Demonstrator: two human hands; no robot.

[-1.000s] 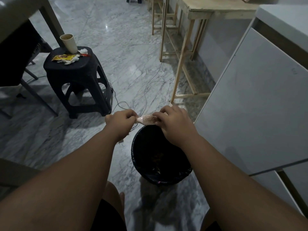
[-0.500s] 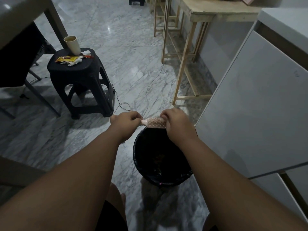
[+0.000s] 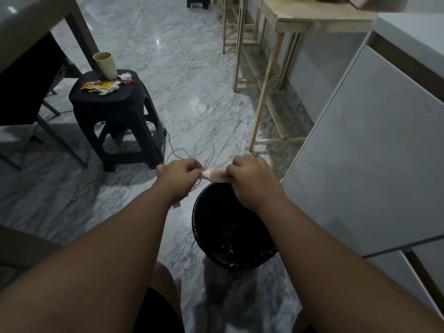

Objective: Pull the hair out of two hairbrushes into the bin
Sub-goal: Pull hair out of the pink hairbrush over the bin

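Both hands, left hand (image 3: 176, 174) and right hand (image 3: 252, 179), closed their fingers on a pink bristly plastic hairbrush (image 3: 215, 174) above the round black bin (image 3: 201, 227), at its 12 o'clock rim.

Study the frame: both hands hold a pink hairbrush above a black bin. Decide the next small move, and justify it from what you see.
Probably the left hand should pull away from the hairbrush and let go over the bin. Its fingers pinch at the brush's end while the right hand grips the other end. The left hand sits just outside the bin's rim. No hair is clear enough to confirm.
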